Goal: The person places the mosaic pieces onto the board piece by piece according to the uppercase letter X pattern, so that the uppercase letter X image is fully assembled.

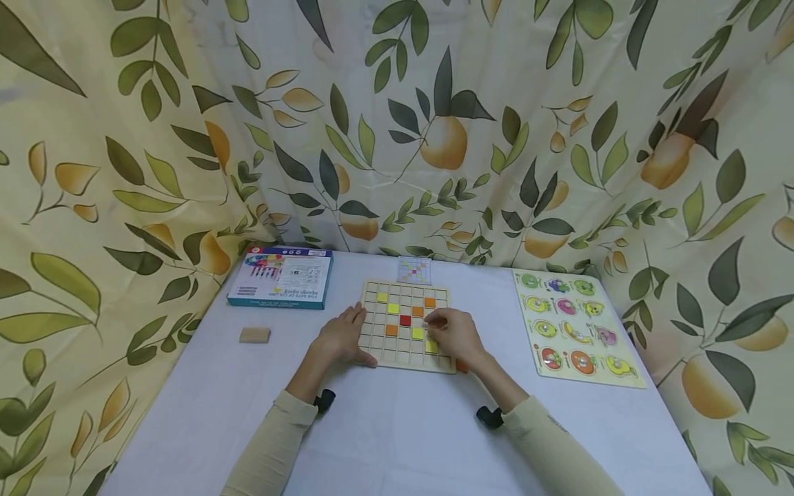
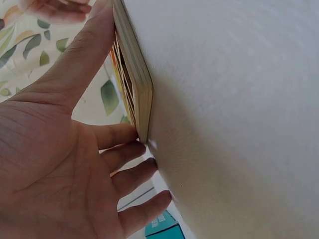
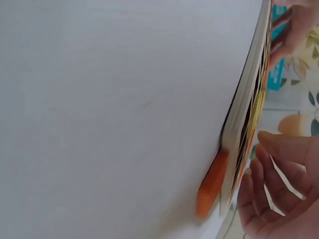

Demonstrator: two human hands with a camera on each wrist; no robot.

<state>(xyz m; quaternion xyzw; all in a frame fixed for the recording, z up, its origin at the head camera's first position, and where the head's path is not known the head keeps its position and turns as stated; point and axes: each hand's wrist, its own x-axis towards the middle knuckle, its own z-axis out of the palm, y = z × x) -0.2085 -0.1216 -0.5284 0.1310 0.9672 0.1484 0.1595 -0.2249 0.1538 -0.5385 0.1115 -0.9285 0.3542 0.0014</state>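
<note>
Only wooden grid board (image 1: 406, 325) (square tiles)

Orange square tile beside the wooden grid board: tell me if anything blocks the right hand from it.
The orange square tile lies on the table against the wooden grid board's near right edge. The right hand rests over the board directly above it; nothing visible stands between them.

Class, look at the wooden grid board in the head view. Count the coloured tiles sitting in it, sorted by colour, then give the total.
On the grid board, by the hands:
Yellow tiles: 4
Orange tiles: 3
Red tile: 1
Total: 8
The right hand may hide more. One more orange tile lies on the table beside the board, not counted.
</note>
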